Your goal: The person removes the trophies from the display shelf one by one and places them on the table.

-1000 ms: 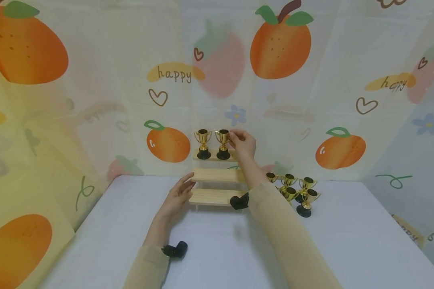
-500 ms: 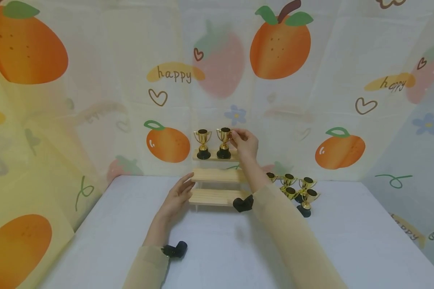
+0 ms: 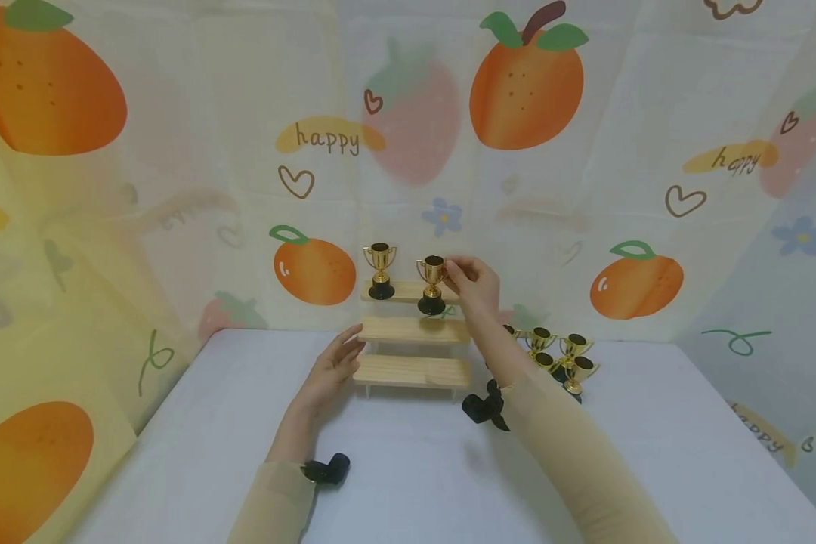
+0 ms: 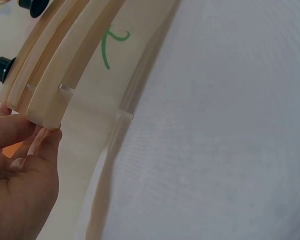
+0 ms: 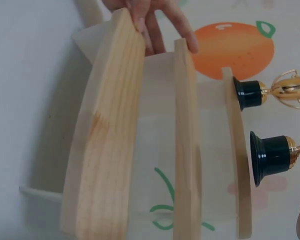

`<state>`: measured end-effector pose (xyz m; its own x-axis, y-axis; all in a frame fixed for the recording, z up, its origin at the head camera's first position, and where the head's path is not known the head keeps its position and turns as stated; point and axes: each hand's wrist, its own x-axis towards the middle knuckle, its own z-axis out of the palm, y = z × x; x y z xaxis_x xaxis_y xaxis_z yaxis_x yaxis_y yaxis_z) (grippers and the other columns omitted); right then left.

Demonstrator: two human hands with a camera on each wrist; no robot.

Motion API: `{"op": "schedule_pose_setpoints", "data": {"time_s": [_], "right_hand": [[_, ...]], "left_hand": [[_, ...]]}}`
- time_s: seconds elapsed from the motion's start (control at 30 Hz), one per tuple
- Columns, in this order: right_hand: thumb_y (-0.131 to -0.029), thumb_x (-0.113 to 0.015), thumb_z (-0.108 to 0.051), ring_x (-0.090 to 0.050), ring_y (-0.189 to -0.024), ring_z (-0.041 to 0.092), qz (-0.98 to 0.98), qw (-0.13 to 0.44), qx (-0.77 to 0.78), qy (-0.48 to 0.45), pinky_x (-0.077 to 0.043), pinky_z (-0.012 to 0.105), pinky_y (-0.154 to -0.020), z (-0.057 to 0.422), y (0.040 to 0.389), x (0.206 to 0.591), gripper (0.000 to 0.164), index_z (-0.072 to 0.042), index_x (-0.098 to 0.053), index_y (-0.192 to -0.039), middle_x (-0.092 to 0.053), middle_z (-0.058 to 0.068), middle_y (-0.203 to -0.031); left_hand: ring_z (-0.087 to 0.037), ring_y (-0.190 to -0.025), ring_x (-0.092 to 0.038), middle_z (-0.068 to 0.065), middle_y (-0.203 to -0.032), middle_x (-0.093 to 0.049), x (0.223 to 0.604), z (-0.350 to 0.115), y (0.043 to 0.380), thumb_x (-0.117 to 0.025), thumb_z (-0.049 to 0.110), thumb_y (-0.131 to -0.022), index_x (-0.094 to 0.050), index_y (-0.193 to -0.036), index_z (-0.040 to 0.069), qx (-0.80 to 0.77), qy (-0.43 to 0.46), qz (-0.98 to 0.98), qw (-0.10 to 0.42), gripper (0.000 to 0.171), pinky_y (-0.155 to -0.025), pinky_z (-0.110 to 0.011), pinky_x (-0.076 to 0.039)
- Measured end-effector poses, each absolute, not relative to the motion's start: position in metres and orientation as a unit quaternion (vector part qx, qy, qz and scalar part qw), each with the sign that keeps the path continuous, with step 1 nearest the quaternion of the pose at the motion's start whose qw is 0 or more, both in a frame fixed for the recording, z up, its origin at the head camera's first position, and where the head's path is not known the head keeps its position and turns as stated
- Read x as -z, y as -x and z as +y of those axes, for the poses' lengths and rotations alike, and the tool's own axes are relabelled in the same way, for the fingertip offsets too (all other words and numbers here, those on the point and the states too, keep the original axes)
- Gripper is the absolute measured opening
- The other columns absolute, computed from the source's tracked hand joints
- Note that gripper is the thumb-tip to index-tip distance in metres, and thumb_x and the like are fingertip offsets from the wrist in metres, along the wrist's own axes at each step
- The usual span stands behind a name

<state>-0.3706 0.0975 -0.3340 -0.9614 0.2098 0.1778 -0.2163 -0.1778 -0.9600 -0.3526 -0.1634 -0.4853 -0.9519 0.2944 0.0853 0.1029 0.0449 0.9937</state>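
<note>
A three-tier stand with pale wooden boards [image 3: 411,370] is at the centre of the table. My left hand [image 3: 329,370] grips its left end, thumb and fingers at the board ends in the left wrist view. One gold trophy [image 3: 380,268] with a black base stands upright on the top board's left part. My right hand [image 3: 474,285] pinches a second gold trophy [image 3: 432,283] by its right handle. That trophy is upright, its base [image 5: 270,156] just off the top board in the right wrist view. Only a sliver of the right hand shows there.
Several more gold trophies [image 3: 574,347] stand on the table right of the stand, partly hidden behind my right forearm. A white cloth covers the table [image 3: 408,468]. Behind it hangs a fruit-print curtain [image 3: 551,196].
My right hand has lifted the second trophy from the top board and moved it right and forward of the board's edge. The left hand stays on the stand.
</note>
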Motion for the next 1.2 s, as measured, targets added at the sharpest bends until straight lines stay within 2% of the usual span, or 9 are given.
{"op": "schedule_pose_setpoints", "data": {"time_s": [0.27, 0.5, 0.73, 0.97, 1.2], "right_hand": [[-0.094, -0.063, -0.012, -0.068, -0.086, 0.002, -0.638, 0.126, -0.76, -0.012, -0.059, 0.02, -0.087, 0.111, 0.355, 0.341, 0.019, -0.003, -0.066, -0.11, -0.068, -0.011, -0.09], [-0.093, -0.064, -0.009, -0.07, -0.083, 0.002, -0.635, 0.145, -0.758, -0.028, -0.059, 0.02, -0.086, 0.122, 0.343, 0.346, 0.02, 0.001, -0.065, -0.11, -0.07, -0.013, -0.086], [-0.094, -0.064, -0.012, -0.07, -0.086, 0.002, -0.654, 0.159, -0.739, -0.032, -0.059, 0.021, -0.088, 0.13, 0.333, 0.347, 0.024, 0.003, -0.064, -0.113, -0.069, -0.012, -0.089], [-0.094, -0.063, -0.014, -0.07, -0.09, 0.001, -0.648, 0.153, -0.746, -0.021, -0.057, 0.021, -0.091, 0.142, 0.322, 0.341, 0.019, -0.004, -0.065, -0.111, -0.069, -0.012, -0.091], [-0.094, -0.064, -0.017, -0.071, -0.09, 0.0, -0.653, 0.171, -0.738, -0.011, -0.057, 0.018, -0.089, 0.162, 0.313, 0.343, 0.015, -0.01, -0.067, -0.107, -0.07, -0.013, -0.092]], "left_hand": [[-0.031, -0.153, -0.026, -0.014, -0.163, -0.027, 0.484, -0.162, 0.352, -0.05, 0.002, -0.1, -0.031, -0.154, 0.027, -0.677, -0.133, 0.72, 0.073, 0.063, -0.121, -0.047, -0.029], [-0.033, -0.153, -0.025, -0.016, -0.163, -0.026, 0.482, -0.161, 0.352, -0.051, 0.003, -0.1, -0.03, -0.155, 0.025, -0.674, -0.14, 0.722, 0.069, 0.063, -0.121, -0.05, -0.028], [-0.031, -0.153, -0.027, -0.014, -0.163, -0.027, 0.484, -0.163, 0.352, -0.051, 0.002, -0.099, -0.031, -0.154, 0.027, -0.671, -0.131, 0.726, 0.068, 0.063, -0.12, -0.046, -0.031], [-0.032, -0.153, -0.026, -0.015, -0.163, -0.027, 0.485, -0.164, 0.352, -0.051, 0.003, -0.099, -0.031, -0.154, 0.027, -0.67, -0.135, 0.727, 0.065, 0.063, -0.12, -0.048, -0.031], [-0.031, -0.153, -0.026, -0.014, -0.163, -0.027, 0.483, -0.162, 0.351, -0.05, 0.002, -0.1, -0.033, -0.153, 0.029, -0.676, -0.126, 0.723, 0.067, 0.062, -0.121, -0.05, -0.03]]}}
